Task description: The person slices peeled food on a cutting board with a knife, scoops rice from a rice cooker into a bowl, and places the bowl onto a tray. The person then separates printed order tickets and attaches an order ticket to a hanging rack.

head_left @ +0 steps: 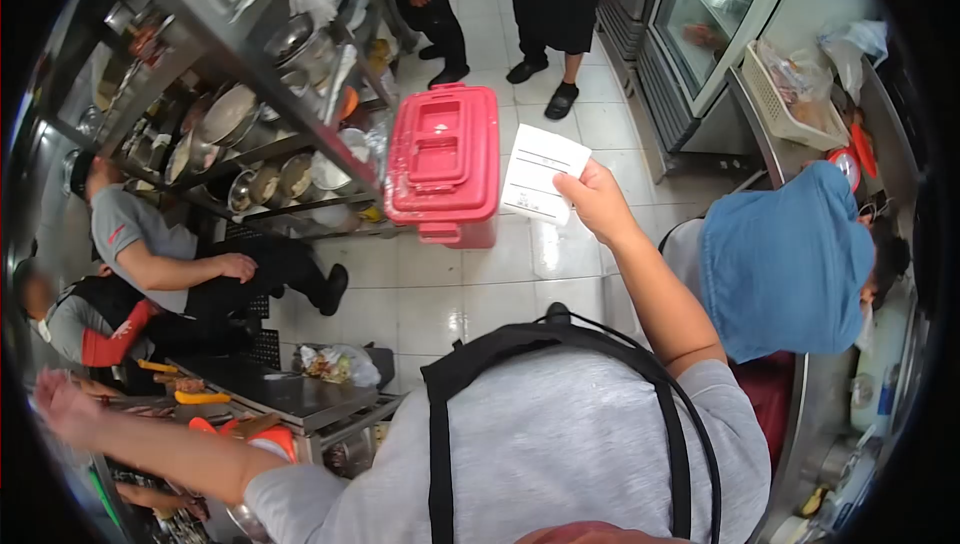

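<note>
My right hand [598, 202] is closed on a white printed paper slip [540, 169], with the thumb over its right edge. Several dark printed lines cross the slip; its text is too small to read. Behind and left of the slip, on the floor, stands a red lidded bin [445, 159]. Far to the left my left hand [68, 409] is stretched out past a dark counter [290, 394]. Motion smears its fingers, and I see nothing plainly held in it.
Metal shelves [250, 74] with bowls and pans line the left. Two people [150, 234] are there. Beside my right arm stands a person in a blue head covering [785, 259]. Two people stand ahead on the tiled floor [430, 284]. A glass-door fridge [715, 24] is at upper right.
</note>
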Demonstrator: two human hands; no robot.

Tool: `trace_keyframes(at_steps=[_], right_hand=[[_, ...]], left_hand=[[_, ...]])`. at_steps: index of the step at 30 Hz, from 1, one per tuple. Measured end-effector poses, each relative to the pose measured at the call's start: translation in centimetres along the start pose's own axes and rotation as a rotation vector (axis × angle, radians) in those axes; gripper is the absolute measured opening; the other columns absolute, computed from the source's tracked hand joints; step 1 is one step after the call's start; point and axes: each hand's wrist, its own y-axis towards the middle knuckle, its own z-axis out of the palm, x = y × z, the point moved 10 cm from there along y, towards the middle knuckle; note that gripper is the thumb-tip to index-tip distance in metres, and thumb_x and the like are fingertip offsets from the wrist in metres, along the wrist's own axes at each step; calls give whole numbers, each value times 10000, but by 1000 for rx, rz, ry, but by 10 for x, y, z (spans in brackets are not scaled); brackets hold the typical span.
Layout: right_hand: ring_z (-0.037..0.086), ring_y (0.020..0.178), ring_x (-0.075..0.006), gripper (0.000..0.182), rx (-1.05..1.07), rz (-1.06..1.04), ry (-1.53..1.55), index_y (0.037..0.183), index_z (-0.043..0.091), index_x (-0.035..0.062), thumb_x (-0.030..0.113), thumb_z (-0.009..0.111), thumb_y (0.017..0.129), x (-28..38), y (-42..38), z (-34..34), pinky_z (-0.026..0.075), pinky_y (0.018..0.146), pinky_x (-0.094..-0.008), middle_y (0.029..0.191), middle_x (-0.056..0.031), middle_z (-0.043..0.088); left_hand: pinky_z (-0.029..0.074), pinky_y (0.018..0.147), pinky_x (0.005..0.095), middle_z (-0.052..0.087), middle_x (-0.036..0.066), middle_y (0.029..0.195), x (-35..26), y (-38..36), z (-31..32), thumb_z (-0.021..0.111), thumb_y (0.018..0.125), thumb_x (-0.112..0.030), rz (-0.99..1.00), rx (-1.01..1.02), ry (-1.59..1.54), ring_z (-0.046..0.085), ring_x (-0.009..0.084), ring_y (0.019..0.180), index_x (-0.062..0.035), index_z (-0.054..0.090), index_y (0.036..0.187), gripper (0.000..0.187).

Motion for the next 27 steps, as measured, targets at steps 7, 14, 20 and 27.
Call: trace_keyframes(at_steps=[7,14,20,27], right_hand=[[538,957,-142,295,78,109,-14,1117,467,-36,40,458,832,24,80,-76,423,836,-273,1078,-98,551],[554,917,-137,287,223,275,46,1101,485,-31,33,467,822,0,185,-77,438,815,-275,1030,-90,574],[571,829,-115,272,747,243,-514,1066,511,1,58,515,800,-33,287,-10,456,742,-259,958,-64,602],[563,822,-122,343,869,277,-311,1150,407,9,62,497,824,-17,417,26,472,693,-252,970,-78,567]], left_hand=[[420,568,202,550,54,829,141,-274,402,500,866,-194,-743,128,-204,532,121,673,-36,515,966,188],[416,552,189,557,33,806,200,-407,550,463,888,-224,-1194,307,-353,536,99,636,-36,509,1015,231],[455,742,248,544,57,981,228,-419,711,592,720,-82,-1186,670,-656,563,127,814,-13,455,1123,432],[449,731,241,578,57,907,311,-331,788,528,804,-19,-1011,303,-496,545,100,821,10,520,985,184]])
